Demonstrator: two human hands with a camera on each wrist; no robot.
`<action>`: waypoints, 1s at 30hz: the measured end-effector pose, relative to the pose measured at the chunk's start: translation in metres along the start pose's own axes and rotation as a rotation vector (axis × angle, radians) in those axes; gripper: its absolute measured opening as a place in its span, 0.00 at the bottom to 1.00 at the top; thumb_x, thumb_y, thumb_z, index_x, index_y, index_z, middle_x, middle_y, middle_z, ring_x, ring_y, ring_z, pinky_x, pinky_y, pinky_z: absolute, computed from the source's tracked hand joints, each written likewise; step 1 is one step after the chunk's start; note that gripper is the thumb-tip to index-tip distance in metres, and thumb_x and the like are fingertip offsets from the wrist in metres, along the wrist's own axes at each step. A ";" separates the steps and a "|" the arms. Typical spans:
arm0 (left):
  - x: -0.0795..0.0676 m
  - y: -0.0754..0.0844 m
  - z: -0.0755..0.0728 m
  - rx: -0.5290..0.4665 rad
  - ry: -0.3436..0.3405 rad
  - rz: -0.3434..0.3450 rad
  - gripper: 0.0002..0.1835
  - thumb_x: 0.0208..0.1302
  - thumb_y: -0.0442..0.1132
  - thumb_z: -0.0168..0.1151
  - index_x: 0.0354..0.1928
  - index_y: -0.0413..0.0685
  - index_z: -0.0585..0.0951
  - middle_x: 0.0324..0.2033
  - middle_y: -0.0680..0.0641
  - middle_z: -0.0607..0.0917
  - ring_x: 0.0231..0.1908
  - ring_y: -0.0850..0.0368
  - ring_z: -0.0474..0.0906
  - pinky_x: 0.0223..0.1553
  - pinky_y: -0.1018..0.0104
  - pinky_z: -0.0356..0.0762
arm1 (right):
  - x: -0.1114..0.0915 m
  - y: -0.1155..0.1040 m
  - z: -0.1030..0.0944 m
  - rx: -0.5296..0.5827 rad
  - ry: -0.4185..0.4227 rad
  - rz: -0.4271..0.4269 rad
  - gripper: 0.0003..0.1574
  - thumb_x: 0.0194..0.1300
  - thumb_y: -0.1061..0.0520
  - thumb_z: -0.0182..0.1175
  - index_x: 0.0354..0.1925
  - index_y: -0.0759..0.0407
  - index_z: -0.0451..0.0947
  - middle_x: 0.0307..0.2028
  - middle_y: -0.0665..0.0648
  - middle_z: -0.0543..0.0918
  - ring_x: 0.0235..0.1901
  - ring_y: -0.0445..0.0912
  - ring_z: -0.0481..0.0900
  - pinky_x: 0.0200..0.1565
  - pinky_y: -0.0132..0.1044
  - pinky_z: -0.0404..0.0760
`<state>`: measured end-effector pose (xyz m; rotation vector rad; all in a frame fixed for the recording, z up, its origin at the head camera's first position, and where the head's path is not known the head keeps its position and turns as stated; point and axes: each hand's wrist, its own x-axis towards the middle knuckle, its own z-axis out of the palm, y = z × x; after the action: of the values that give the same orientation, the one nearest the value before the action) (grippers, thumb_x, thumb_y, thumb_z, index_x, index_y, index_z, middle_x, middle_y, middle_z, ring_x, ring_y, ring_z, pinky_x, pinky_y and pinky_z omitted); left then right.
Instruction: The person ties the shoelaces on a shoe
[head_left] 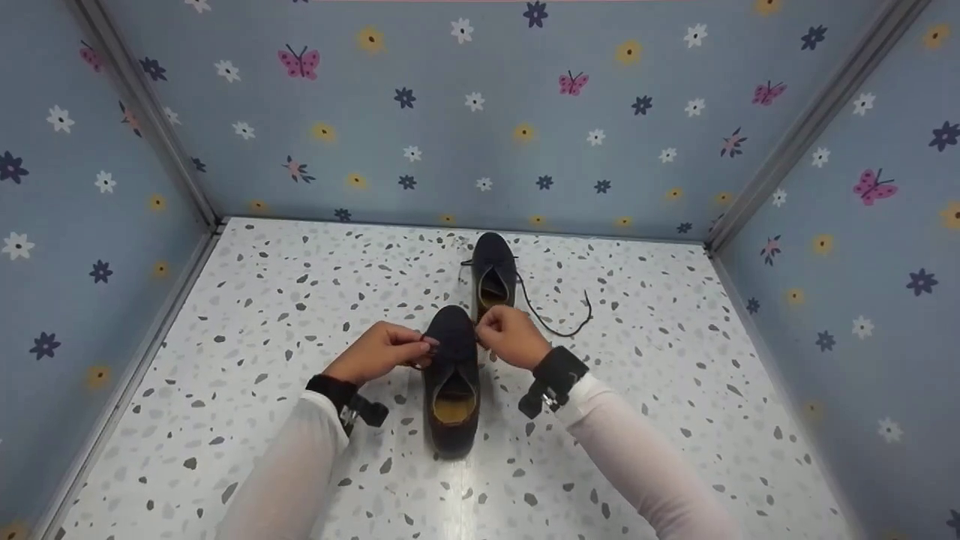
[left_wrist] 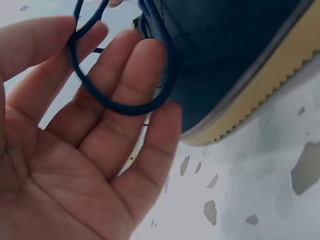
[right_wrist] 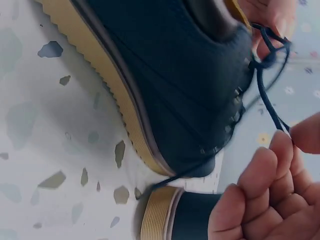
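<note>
A dark navy lace-up shoe [head_left: 451, 326] with a tan ridged sole stands upright on the floor, both hands at its sides. On its left, my left hand [head_left: 379, 351] pinches the dark shoelace [left_wrist: 127, 109] between thumb and forefinger; a loop hangs across the other fingers. To the right of the shoe, my right hand [head_left: 516, 339] pinches another part of the lace [right_wrist: 266, 97] between thumb and forefinger. The lace is crossed in a small tangle [right_wrist: 267, 61] above the eyelets; whether it is knotted I cannot tell.
A second matching shoe [head_left: 491, 251] stands just beyond, its loose lace [head_left: 559, 332] trailing rightward over the speckled floor [head_left: 300, 285]. Flower-printed panels rise at the back [head_left: 450, 112], left [head_left: 67, 225] and right [head_left: 862, 262]. A strapped camera sits on each wrist.
</note>
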<state>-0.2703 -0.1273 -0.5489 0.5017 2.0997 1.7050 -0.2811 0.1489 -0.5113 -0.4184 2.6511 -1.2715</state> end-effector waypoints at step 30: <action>-0.017 0.003 -0.005 -0.559 0.272 0.050 0.12 0.83 0.42 0.50 0.40 0.45 0.79 0.40 0.50 0.92 0.43 0.57 0.88 0.52 0.62 0.85 | -0.047 0.058 -0.080 0.714 0.406 0.242 0.09 0.78 0.57 0.54 0.40 0.63 0.74 0.28 0.50 0.79 0.26 0.41 0.77 0.34 0.31 0.81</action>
<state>-0.2579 -0.1396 -0.5440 0.1578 1.6577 2.3788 -0.2691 0.2576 -0.5052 0.2834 2.1811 -2.2394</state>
